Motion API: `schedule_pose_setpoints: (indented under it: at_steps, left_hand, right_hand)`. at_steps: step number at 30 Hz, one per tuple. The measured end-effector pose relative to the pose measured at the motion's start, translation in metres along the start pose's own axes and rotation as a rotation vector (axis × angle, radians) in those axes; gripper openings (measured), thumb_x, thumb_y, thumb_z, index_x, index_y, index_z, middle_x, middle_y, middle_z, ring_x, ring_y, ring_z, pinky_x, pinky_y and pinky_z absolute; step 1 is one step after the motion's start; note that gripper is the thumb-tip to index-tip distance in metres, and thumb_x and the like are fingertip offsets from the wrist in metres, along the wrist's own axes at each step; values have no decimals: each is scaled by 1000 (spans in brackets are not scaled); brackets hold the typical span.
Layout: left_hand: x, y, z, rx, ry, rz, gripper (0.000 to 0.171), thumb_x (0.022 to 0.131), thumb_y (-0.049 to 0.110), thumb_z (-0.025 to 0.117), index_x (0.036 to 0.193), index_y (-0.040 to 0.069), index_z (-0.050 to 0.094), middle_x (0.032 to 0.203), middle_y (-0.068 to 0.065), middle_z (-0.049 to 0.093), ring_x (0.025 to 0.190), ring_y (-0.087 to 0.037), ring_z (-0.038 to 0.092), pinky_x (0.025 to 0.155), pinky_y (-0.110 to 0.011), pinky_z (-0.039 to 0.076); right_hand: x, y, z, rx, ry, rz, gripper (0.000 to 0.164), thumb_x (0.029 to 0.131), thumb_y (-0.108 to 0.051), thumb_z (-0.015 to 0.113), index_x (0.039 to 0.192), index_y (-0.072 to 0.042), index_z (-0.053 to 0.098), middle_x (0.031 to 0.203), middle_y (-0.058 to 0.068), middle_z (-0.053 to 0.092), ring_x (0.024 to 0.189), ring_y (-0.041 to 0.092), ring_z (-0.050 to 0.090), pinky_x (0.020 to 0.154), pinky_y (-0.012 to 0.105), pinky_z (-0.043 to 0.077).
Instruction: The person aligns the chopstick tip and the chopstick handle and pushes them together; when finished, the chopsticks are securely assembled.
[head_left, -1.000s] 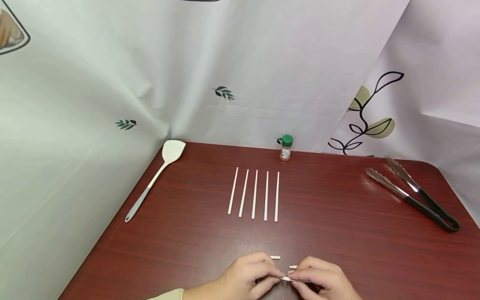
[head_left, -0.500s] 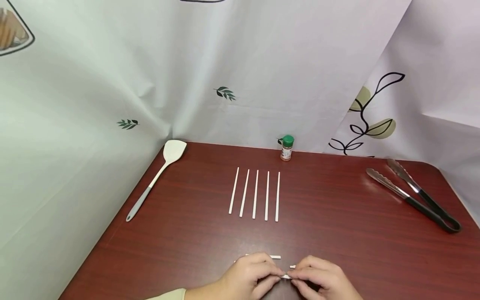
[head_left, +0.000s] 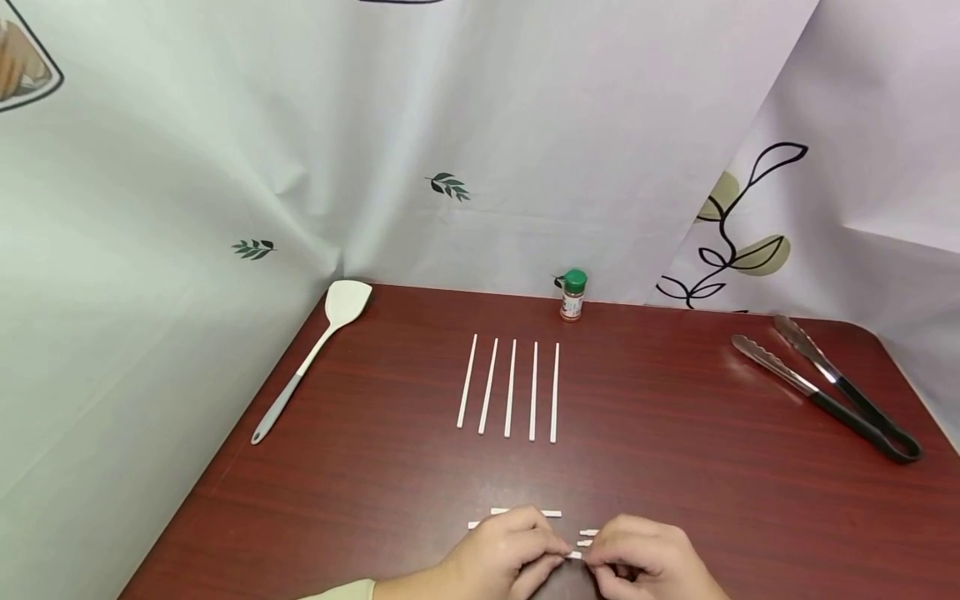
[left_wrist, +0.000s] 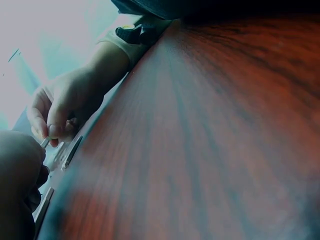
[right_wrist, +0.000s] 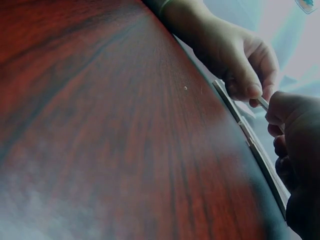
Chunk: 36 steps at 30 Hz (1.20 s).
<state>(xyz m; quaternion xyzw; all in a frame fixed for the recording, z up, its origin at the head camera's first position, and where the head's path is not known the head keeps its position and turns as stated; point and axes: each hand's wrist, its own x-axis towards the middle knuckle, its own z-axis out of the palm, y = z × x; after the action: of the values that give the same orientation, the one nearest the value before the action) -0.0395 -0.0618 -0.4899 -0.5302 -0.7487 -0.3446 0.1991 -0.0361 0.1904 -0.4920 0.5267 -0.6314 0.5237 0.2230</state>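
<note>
At the table's front my left hand point(head_left: 513, 552) and right hand point(head_left: 647, 553) face each other, fingertips close together. Between them they pinch a short length of thin white stick point(head_left: 574, 555); most of it is covered by the fingers. In the right wrist view the same held stick point(right_wrist: 263, 103) spans from one hand's fingertips to the other's. Beside the left hand lie white stick pieces point(head_left: 551, 514), partly hidden behind it. Two short stick ends point(head_left: 587, 532) poke out by the right hand. Another stick piece point(right_wrist: 227, 100) lies on the table under the hands in the right wrist view.
Several whole white sticks point(head_left: 510, 387) lie in a row mid-table. A white spatula point(head_left: 311, 358) is at the left edge, a green-capped spice jar point(head_left: 572, 296) stands at the back, and black-handled metal tongs point(head_left: 828, 387) lie on the right. Patterned cloth point(head_left: 525, 125) hangs behind.
My right fingertips have shifted slightly right, and a second stick end beside them, covered half a second ago, shows again. Both hands stay at the held stick.
</note>
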Motion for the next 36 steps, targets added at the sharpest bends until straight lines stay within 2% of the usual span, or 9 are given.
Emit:
schedule_pose_setpoints:
  at_steps: [6,14,21,24,26,28,31,34,36]
  left_hand:
    - [-2,0,1,34,-10,39,15,97,8,76,112,11,77,99,4,66,84,2,62,82,-4,45]
    - [1,4,3,38,-11,-8,11,102,10,72,111,13,77,97,6,64,80,3,61,80,-2,43]
    - [5,-1,0,136,-2,43,14,104,11,65,114,13,74,104,5,67,93,-2,68,91,-11,50]
    - [6,-6,-5,194,-13,43,17,101,11,69,117,15,75,104,6,68,93,-3,68,90,-14,52]
    - [8,-12,-9,237,-18,35,18,99,14,72,117,17,76,101,9,69,88,-3,66,86,-15,52]
    - [10,-17,-13,260,-24,14,18,98,17,75,116,20,77,98,13,70,83,-2,63,81,-16,51]
    - [14,-25,-17,266,-31,-4,19,98,17,74,117,20,77,98,15,72,83,-2,63,79,-18,50]
    - [19,-32,-20,253,-53,-3,23,97,12,71,118,20,76,103,14,74,89,-2,66,85,-19,51]
    - [25,-36,-19,246,-75,-3,22,98,12,71,118,20,77,104,14,73,91,-2,67,87,-19,51]
  right_hand:
    - [2,0,0,28,-27,-24,8,99,2,68,101,2,76,93,10,73,82,13,70,69,14,54]
    - [9,-3,-1,11,-12,-21,9,101,-1,68,97,2,75,88,9,72,75,10,66,65,12,51]
    - [7,-2,-4,-39,18,39,6,99,-1,69,98,-2,76,89,7,72,75,5,63,61,10,48]
    - [3,1,-11,-95,56,105,5,99,-4,72,96,-5,77,86,4,72,72,3,62,57,10,47]
    - [-2,4,-18,-150,85,194,4,97,-10,78,93,-11,77,83,-1,71,70,-1,61,55,10,46]
    - [-7,8,-28,-209,109,284,9,91,-12,87,90,-16,78,81,-7,71,67,-4,60,54,11,46]
    - [-8,18,-42,-266,123,397,25,78,-4,94,88,-21,79,79,-13,71,64,-5,58,53,13,45]
    - [-3,31,-56,-226,151,502,38,71,12,91,91,-18,80,80,-9,72,65,-1,59,54,16,47]
    - [2,41,-64,-162,185,586,36,73,19,87,91,-12,80,83,-4,73,70,3,63,57,18,50]
